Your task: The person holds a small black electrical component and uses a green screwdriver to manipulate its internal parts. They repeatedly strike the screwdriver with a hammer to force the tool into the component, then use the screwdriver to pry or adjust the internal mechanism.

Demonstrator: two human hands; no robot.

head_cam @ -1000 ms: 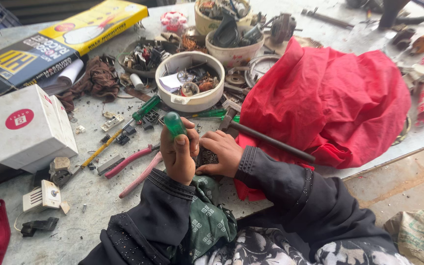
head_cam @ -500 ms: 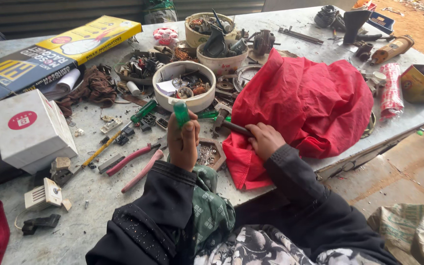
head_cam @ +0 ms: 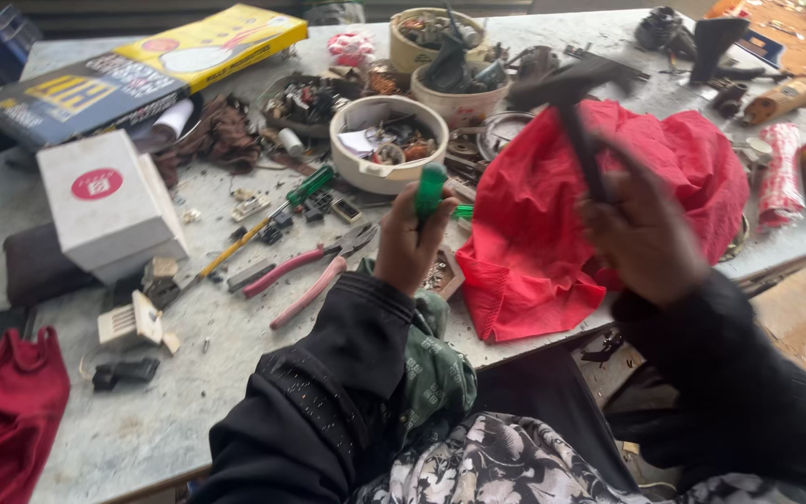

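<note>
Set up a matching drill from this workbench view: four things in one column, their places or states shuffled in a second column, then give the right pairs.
Things:
1. hammer
2. green-handled tool
3. pink-handled pliers
4. white box

Places or states:
A. lying flat on the table, between the white box and the left hand
B. raised in the right hand, blurred
C. standing at the table's left side
D. held upright in the left hand

Pairs: 1-B, 2-D, 3-A, 4-C

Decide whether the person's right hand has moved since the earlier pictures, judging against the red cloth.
Yes. The right hand has risen from the table beside the red cloth and now holds a hammer raised above it.
</note>
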